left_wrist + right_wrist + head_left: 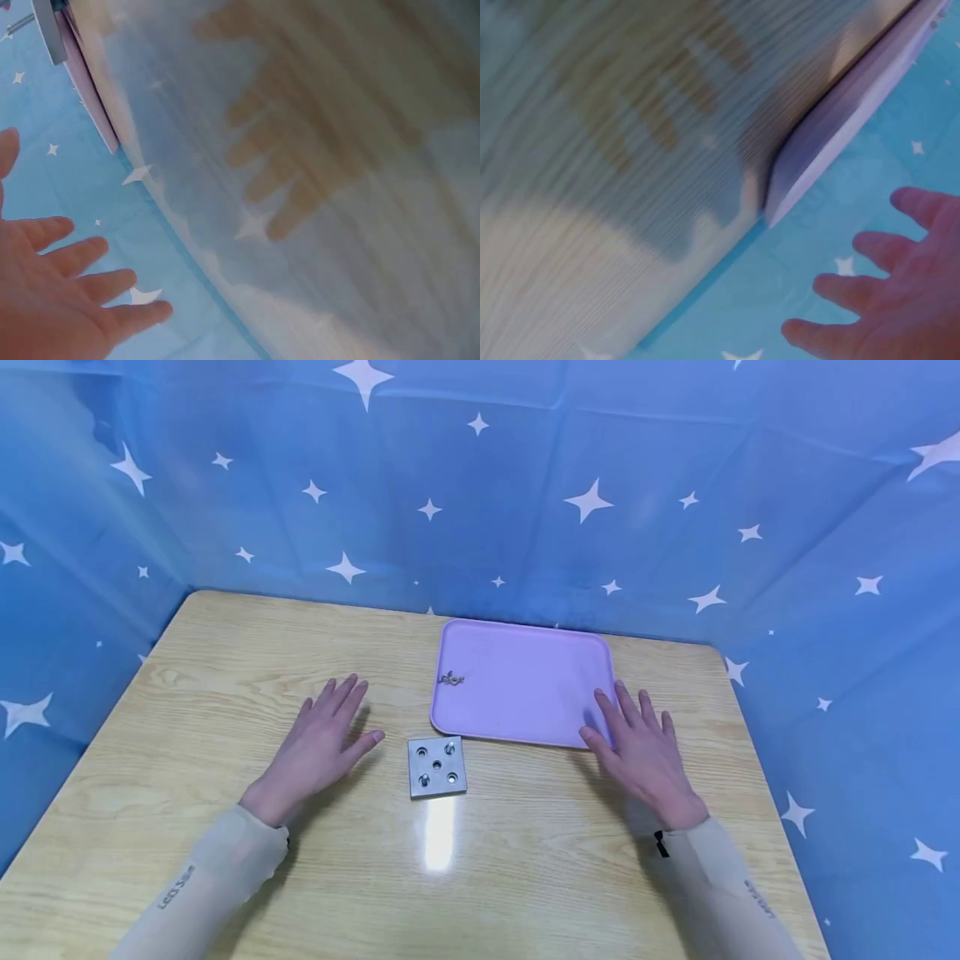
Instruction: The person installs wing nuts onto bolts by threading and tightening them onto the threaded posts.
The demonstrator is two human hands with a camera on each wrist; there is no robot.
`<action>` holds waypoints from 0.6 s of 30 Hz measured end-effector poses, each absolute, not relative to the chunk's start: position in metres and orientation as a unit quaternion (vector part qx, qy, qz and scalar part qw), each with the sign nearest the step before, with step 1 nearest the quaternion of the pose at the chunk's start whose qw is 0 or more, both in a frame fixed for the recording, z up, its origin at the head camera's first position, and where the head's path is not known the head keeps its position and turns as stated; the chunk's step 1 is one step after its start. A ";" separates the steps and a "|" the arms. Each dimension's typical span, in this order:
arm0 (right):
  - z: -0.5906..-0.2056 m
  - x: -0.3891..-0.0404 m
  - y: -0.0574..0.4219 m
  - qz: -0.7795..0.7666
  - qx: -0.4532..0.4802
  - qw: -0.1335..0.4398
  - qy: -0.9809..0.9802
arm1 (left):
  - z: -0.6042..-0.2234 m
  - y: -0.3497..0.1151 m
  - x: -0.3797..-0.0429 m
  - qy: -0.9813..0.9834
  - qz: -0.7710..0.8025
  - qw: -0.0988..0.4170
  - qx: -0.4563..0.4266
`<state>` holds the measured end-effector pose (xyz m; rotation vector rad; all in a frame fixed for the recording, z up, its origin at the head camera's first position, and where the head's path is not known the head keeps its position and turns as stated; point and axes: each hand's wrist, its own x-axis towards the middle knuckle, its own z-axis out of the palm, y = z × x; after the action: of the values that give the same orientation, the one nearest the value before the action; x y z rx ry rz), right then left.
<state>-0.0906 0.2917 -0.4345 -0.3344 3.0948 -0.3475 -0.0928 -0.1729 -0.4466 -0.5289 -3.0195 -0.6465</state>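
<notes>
My left hand (pixel 315 747) hovers over the table with its fingers spread, left of a square metal block (pixel 437 787). That block has several holes, and two of them have bolts standing in them. My right hand (pixel 643 756) is spread out too, its thumb and index finger overlapping the near right corner of a purple tray (pixel 525 685) in the head view. Neither hand holds anything. A small heap of metal screws (pixel 452 678) lies at the tray's left side. In the left wrist view the left fingers (pixel 105 289) are straight and apart.
The wooden table (pixel 360 877) has its far edge against a blue curtain (pixel 510 468) with white stars, which also hangs at both sides. The tray sits near that far edge, and the metal block is just in front of its near left corner.
</notes>
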 end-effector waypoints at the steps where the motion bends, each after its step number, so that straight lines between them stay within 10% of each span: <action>1: -0.434 -0.091 0.289 -0.113 -0.109 0.003 0.988 | -0.446 -0.171 -0.092 -0.961 -0.214 0.007 -0.175; 18: -0.435 -0.090 0.230 -0.200 -0.207 -0.036 0.957 | -0.446 -0.135 -0.067 -0.928 -0.285 -0.075 -0.226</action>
<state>-0.0895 0.2303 -0.4345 -0.6653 3.0781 -0.6442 -0.0673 -0.1350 -0.4460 -0.7460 -3.0652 -0.9412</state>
